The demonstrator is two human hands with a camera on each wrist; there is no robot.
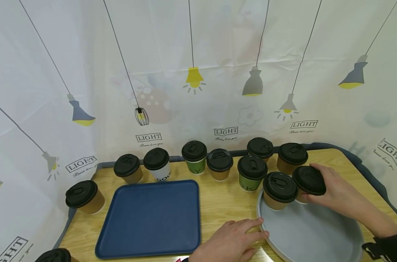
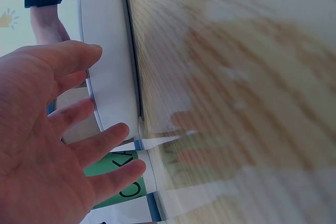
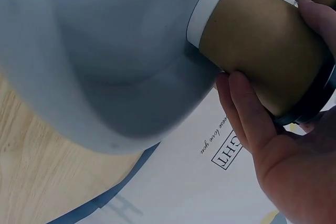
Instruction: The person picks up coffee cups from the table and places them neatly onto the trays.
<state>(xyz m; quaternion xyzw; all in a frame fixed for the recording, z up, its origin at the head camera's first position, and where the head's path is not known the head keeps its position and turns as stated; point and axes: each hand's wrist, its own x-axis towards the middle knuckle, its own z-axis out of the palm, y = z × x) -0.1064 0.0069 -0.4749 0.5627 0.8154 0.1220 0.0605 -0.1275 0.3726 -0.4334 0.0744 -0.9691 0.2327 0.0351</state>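
My right hand point(image 1: 337, 193) grips a brown paper coffee cup with a black lid point(image 1: 309, 181) at the far side of the round grey tray point(image 1: 319, 233). In the right wrist view, fingers and thumb curve round the brown cup point(image 3: 262, 45) near its lid, its white base at the tray's inner wall. Beside it, on the tray, stands another black-lidded brown cup point(image 1: 278, 191). My left hand point(image 1: 232, 240) has its fingertips at the tray's near-left rim. The left wrist view shows this hand point(image 2: 58, 129) with fingers spread, holding nothing, alongside the tray wall point(image 2: 107, 51).
A blue rectangular tray point(image 1: 149, 218) lies left of the round tray. Several lidded cups line the table's back, among them a green cup point(image 1: 252, 173) near the round tray and a white cup point(image 1: 157, 164). A brown cup point(image 1: 85, 197) tilts at the left edge.
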